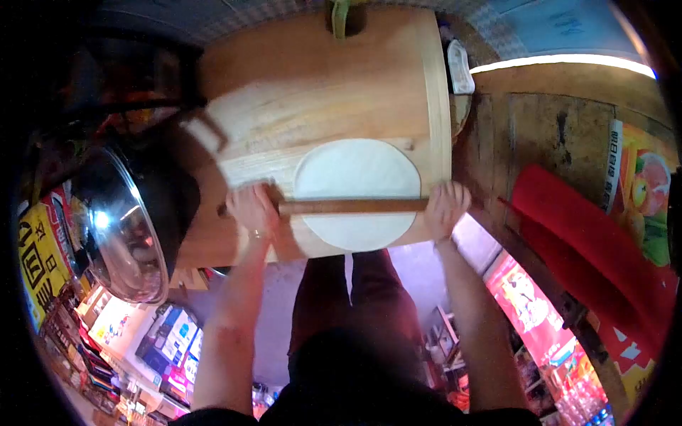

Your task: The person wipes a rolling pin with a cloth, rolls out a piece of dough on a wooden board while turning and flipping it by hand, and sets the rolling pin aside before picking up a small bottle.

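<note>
A round white sheet of dough (359, 167) lies flat near the front edge of a wooden board (320, 85). Across it, below its middle, rests a long wooden rolling pin (352, 206). My left hand (254, 208) is closed around the pin's left end, beyond the dough's edge. At the other end, my right hand (447, 206) wraps over the pin close to the board's right edge. The dough beneath the pin is hidden.
A glass pot lid (124, 227) stands at the left beside a dark pan. Red cloth (582, 241) and a fruit-printed package (645, 184) are at the right. A white item (460, 67) sits beyond the board's right edge. Something green (339, 18) lies at the back.
</note>
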The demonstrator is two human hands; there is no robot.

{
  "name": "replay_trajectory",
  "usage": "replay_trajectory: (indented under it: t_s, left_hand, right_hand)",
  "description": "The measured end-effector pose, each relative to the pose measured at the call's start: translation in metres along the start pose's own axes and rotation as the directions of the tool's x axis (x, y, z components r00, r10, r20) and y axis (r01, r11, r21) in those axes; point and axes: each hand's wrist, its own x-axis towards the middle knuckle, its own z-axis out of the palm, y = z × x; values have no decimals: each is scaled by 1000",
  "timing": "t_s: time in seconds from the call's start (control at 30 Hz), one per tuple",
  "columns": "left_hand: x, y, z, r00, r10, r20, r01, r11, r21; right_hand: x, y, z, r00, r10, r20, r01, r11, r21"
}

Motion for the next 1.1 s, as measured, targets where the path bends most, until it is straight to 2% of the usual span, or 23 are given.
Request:
replay_trajectory:
  t_s: [0.03,0.07,0.1,0.17,0.23,0.3,0.37,0.4,0.43,0.5,0.57,0.6,0.67,0.7,0.77,0.8,0.83,0.87,0.93,0.97,1.0,1.03,1.1]
  left_hand:
    - [42,8,-4,979,-137,149,144,989,-36]
    - [68,10,-2,992,-112,58,121,975,-185]
    - [76,7,1,992,-64,107,84,978,-190]
    - [31,-5,10,989,-138,44,135,989,62]
    - [-30,16,-8,985,-168,-28,169,982,81]
    - [-27,9,-3,993,-118,-25,119,991,68]
    - [1,5,0,997,-5,79,3,1000,21]
    - [43,6,3,985,-102,140,109,993,-46]
    - [85,11,3,998,-54,-19,50,989,-138]
    - [104,1,14,995,-96,-34,84,961,-264]
    - [55,3,10,980,-186,-68,191,979,71]
    - [11,9,13,964,-249,-95,257,962,86]
    - [-23,20,-1,935,-319,-156,313,948,-65]
    - [-11,16,4,934,-319,-158,312,947,-68]
    - [28,5,8,990,-125,63,121,991,61]
    - [63,4,14,996,-93,3,92,994,62]
    - [98,10,8,970,-232,69,240,961,-141]
    - [110,6,18,970,-235,68,244,956,-166]
    - [91,4,15,966,-240,101,255,949,-187]
    - [62,7,13,977,-210,49,213,975,-63]
    - [31,7,10,985,-174,4,173,983,68]
    - [3,5,10,987,-146,-63,153,981,116]
    - [9,9,-2,990,-139,2,139,990,-11]
  right_hand:
    - [32,3,5,999,21,29,-23,997,67]
    - [69,-6,-15,996,-89,27,87,992,88]
    - [85,-14,-26,996,-82,27,77,984,161]
    - [50,-11,-3,982,14,-187,-16,1000,-10]
    - [-24,-7,14,962,201,-185,-195,979,50]
    - [-40,-13,2,969,213,-128,-207,977,61]
    - [14,-4,0,994,-10,-107,5,999,-44]
    - [51,-1,-6,999,-34,-2,34,996,81]
    - [91,-8,-16,998,-36,47,28,986,167]
    - [125,-9,-14,990,-128,-63,137,976,170]
    - [90,-14,-6,960,-89,-264,85,996,-26]
    - [49,-9,0,997,64,-45,-65,998,-18]
    - [11,-13,5,979,114,-172,-113,994,15]
    - [8,-17,1,976,155,-151,-151,988,36]
    - [57,-9,-3,993,-79,-93,68,991,-115]
    - [92,-8,-5,998,-58,13,57,996,74]
    - [124,-16,-11,994,-86,-73,95,987,127]
    - [140,-19,-11,990,-94,-107,108,985,136]
    - [121,-20,-10,987,-75,-144,80,996,28]
    - [98,-17,1,981,-67,-183,52,995,-85]
    - [61,-16,3,999,12,-47,-14,999,-49]
    - [35,-18,12,976,56,-212,-60,998,-11]
    - [36,-24,3,979,53,-194,-42,997,61]
